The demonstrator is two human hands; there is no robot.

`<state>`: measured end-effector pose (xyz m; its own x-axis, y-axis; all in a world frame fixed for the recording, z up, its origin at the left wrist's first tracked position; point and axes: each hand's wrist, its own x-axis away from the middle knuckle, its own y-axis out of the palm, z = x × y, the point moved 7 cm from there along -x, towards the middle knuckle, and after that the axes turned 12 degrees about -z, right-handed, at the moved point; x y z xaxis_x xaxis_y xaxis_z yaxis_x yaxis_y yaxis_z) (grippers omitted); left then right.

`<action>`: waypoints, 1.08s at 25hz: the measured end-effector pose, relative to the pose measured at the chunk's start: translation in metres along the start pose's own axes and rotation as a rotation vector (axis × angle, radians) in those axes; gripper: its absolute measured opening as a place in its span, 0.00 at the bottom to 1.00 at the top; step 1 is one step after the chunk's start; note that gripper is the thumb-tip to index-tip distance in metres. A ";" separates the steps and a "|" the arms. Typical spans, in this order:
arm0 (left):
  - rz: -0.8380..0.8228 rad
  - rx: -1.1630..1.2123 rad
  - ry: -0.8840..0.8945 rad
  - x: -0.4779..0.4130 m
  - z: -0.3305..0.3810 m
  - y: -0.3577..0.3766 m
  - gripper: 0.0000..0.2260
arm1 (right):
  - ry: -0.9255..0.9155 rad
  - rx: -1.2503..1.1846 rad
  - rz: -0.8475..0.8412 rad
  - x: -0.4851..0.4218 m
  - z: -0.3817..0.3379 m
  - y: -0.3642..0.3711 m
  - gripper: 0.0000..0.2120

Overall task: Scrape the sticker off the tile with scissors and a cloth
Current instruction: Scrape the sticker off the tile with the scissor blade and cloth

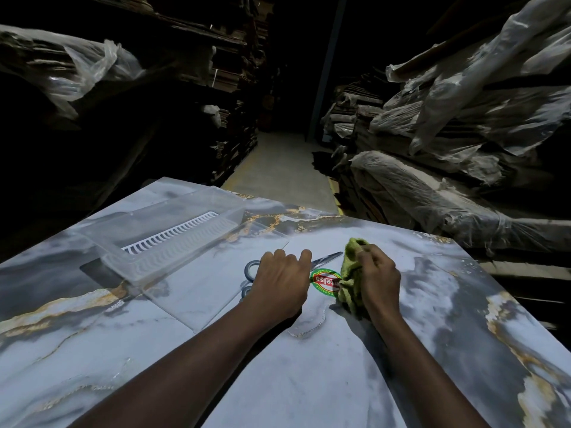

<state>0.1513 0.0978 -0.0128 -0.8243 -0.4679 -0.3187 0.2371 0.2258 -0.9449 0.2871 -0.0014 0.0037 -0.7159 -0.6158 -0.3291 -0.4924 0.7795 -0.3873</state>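
Clear plastic tray (129, 239) on the tile (340, 366) holds a white slotted insert (173, 234); left hand (279, 284) closed over scissors (327, 259), right hand (378, 281) clutching green cloth (350, 282) beside sticker (324, 281)

Grey-blue marbling with gold veins is seen on the tile (340, 366); the cloth (350, 282) is yellow-green; the sticker (324, 281) is green-rimmed, red-banded.

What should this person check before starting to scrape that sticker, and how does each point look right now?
1. Sticker in reach between both hands: ok.
2. Left hand over the scissors: ok; firm grip: cannot tell.
3. Blade tip at the sticker's edge: not ok, it points past it.
4. Right hand holds the green cloth: ok.
5. Cloth clear of the sticker: not ok, it overlaps one edge.
6. Clear plastic tray out of the way: ok.
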 end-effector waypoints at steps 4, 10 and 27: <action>0.086 0.066 -0.070 0.000 -0.010 -0.002 0.06 | -0.094 0.278 -0.150 -0.004 0.007 0.010 0.15; 0.035 -0.064 -0.008 -0.001 -0.003 -0.001 0.10 | -0.399 0.578 -0.210 0.019 -0.019 0.032 0.11; 0.029 -0.030 -0.017 0.003 -0.001 -0.009 0.05 | -0.430 0.626 -0.031 0.025 -0.018 0.028 0.07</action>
<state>0.1462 0.0955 -0.0055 -0.8082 -0.4753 -0.3479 0.2456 0.2649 -0.9325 0.2466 0.0068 -0.0002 -0.3871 -0.7269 -0.5673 -0.0443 0.6292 -0.7760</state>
